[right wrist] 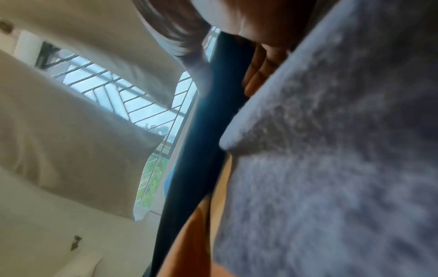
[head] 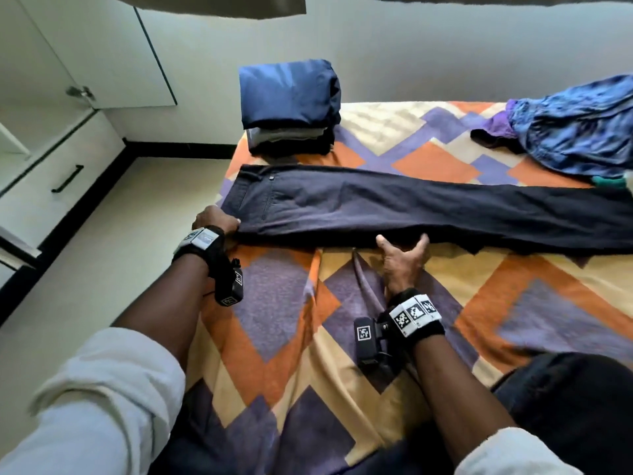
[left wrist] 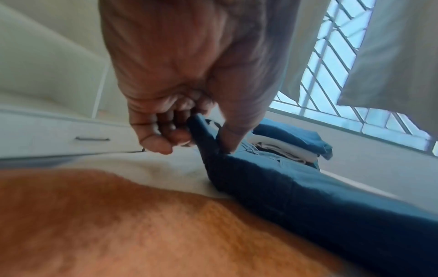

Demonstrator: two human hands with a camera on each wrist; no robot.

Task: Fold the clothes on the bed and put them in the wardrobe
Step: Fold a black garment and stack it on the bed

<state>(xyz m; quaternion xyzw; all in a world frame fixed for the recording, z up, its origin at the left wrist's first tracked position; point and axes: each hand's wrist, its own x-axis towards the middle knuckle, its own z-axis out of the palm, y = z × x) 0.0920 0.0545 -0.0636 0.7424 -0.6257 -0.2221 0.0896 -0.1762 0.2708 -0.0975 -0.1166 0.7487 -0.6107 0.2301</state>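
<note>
Dark navy trousers lie flat across the bed, waist to the left and legs running off to the right. My left hand pinches the near corner of the waistband; the left wrist view shows thumb and curled fingers holding that corner of the trousers. My right hand grips the near edge at mid-thigh. In the right wrist view the trousers' edge runs between the thumb and the fingers tucked beneath it.
A folded stack of clothes topped by a blue piece sits at the bed's far left corner. Unfolded blue and purple garments lie at the far right. The white wardrobe with a drawer handle stands left, across a strip of floor.
</note>
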